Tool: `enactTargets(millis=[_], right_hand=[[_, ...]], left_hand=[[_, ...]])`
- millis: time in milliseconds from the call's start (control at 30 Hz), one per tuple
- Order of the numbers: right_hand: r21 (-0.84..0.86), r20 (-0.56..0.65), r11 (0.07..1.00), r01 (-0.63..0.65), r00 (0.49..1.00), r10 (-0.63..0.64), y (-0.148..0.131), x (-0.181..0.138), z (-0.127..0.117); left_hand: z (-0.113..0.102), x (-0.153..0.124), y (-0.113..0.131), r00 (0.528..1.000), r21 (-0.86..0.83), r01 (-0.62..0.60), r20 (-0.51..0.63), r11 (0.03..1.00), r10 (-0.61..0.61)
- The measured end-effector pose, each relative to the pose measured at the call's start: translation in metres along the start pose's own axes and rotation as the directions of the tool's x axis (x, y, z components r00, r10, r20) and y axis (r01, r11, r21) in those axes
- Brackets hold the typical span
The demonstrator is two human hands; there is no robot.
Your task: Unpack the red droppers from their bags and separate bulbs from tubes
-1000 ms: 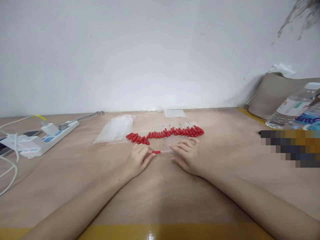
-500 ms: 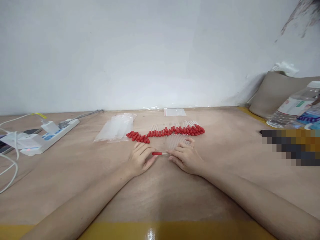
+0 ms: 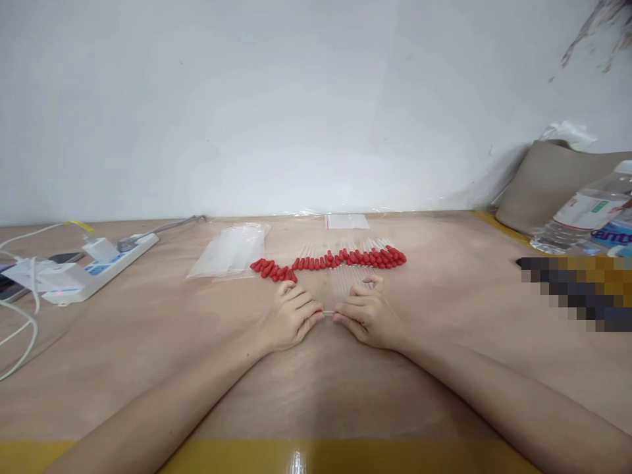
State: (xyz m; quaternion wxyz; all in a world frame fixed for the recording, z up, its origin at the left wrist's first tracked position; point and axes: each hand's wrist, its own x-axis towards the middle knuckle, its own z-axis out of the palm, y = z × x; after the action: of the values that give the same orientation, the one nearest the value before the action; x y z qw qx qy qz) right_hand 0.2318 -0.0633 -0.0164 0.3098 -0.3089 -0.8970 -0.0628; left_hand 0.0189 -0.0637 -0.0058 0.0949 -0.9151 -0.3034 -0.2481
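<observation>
Dropper lies level at the grip, pinched at both ends: I have the left hand clamped on its bulb end and the right hand clamped on its clear tube. Half a second ago the red bulb showed between the hands; the left fingers now cover it, the hands have drawn closer, and only a short length of tube is visible.

Just beyond the grip I note a row of red-bulbed droppers, with clear tubes just past the right fingers. Farther out to the left lies a stack of plastic bags. Sideways room extends left to a power strip and right to a water bottle, both well apart. Nearer than the grip, brown table covering runs to a glossy yellow band, crossed by both forearms. A white wall closes the far side.
</observation>
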Motion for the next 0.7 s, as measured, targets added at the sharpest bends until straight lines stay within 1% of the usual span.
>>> enactTargets(millis=[233, 333, 400, 433, 500, 567, 633, 700], right_hand=[[-0.145, -0.045, 0.986, 0.077, 0.995, -0.084, -0.001, -0.006, 0.001], [-0.191, -0.073, 0.976, 0.102, 0.990, -0.118, 0.001, -0.011, -0.002], [-0.210, -0.116, 0.974, 0.080, 0.988, -0.106, 0.006, -0.014, -0.006], [-0.214, -0.147, 0.976, 0.039, 0.987, -0.072, 0.009, -0.016, -0.008], [-0.204, -0.214, 0.975, -0.089, 0.976, 0.045, 0.015, -0.017, -0.011], [-0.164, -0.252, 0.964, -0.208, 0.954, 0.163, 0.018, -0.016, -0.011], [-0.119, -0.234, 0.958, -0.262, 0.945, 0.229, 0.019, -0.014, -0.009], [-0.094, -0.195, 0.956, -0.278, 0.947, 0.256, 0.018, -0.011, -0.006]], left_hand=[[-0.004, 0.000, 0.001, 0.998, 0.015, -0.041, 0.038, 0.999, 0.041], [-0.007, -0.003, -0.002, 0.997, 0.028, -0.066, 0.040, 0.997, 0.064], [-0.010, -0.008, -0.006, 0.999, 0.024, -0.037, 0.025, 0.999, 0.037], [-0.011, -0.011, -0.008, 1.000, 0.020, -0.004, 0.017, 1.000, 0.004], [-0.012, -0.016, -0.013, 0.996, -0.005, 0.086, 0.005, 0.996, -0.086], [-0.013, -0.018, -0.017, 0.980, -0.074, 0.195, -0.010, 0.978, -0.197], [-0.015, -0.016, -0.024, 0.943, -0.167, 0.317, -0.049, 0.934, -0.329], [-0.022, -0.014, -0.036, 0.871, -0.242, 0.447, -0.104, 0.861, -0.481]])
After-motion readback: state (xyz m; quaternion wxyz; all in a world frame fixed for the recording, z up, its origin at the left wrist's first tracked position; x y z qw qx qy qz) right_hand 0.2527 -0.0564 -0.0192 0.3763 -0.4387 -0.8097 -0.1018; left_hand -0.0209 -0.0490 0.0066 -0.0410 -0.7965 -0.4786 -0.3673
